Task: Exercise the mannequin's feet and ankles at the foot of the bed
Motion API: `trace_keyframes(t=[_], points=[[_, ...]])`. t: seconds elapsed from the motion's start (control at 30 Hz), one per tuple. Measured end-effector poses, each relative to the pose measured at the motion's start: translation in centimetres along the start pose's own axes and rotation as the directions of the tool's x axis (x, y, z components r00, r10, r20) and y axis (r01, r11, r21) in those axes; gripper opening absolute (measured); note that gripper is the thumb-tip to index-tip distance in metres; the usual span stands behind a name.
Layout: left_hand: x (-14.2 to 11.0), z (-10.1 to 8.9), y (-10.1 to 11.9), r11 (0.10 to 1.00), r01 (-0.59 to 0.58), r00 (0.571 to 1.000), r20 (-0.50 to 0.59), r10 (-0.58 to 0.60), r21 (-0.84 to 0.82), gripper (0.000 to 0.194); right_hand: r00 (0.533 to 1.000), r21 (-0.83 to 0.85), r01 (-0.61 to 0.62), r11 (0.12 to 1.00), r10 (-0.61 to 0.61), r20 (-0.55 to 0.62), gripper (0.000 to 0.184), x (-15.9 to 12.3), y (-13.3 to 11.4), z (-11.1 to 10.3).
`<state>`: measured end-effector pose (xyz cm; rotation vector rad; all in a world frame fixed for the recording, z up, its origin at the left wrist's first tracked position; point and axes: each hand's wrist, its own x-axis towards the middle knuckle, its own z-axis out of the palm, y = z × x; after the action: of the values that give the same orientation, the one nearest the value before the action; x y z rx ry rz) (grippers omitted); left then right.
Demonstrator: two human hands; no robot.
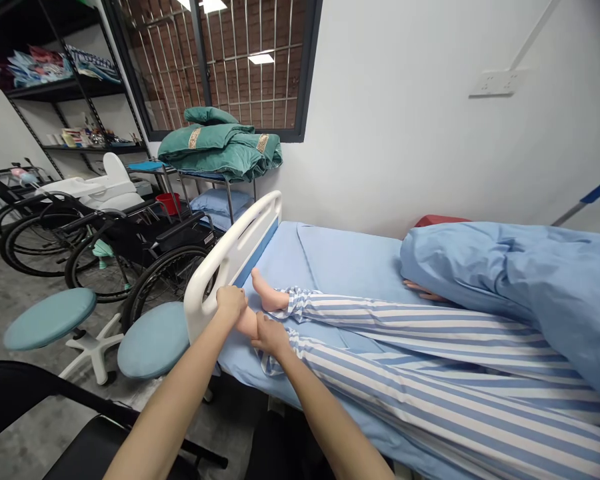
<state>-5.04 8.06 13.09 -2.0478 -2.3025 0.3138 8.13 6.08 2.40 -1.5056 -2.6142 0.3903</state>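
A figure in blue-and-white striped pyjama trousers (430, 360) lies on a hospital bed with a light blue sheet (340, 260). A blue quilt (520, 280) covers its upper body. My left hand (230, 301) is closed around the toes of the near foot (247, 323). My right hand (270, 337) grips the same foot at the ankle, by the trouser cuff. The far foot (267, 297) rests bare on the sheet just behind my hands. The white footboard rail (230, 250) stands right beside my left hand.
Two round teal stools (50, 319) (153, 339) stand on the floor left of the bed. Several wheelchairs (130, 253) are parked behind them. Folded green bedding (220, 143) sits on a metal rack under the window. A black chair (40, 413) is at lower left.
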Motion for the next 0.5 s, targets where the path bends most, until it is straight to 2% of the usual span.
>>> trace_keyframes(t=[0.33,0.5], points=[[2.5,1.1,1.3,0.993,-0.111,0.982,0.158,0.103,0.04,0.027,1.0,-0.003,0.0,1.0,0.0,-0.006,0.052,0.1,0.1,0.2],[3.0,2.0,1.8,0.987,-0.162,0.978,0.137,0.158,0.013,0.022,1.0,0.011,-0.014,1.0,0.014,-0.001,0.052,0.3,0.2,0.2]])
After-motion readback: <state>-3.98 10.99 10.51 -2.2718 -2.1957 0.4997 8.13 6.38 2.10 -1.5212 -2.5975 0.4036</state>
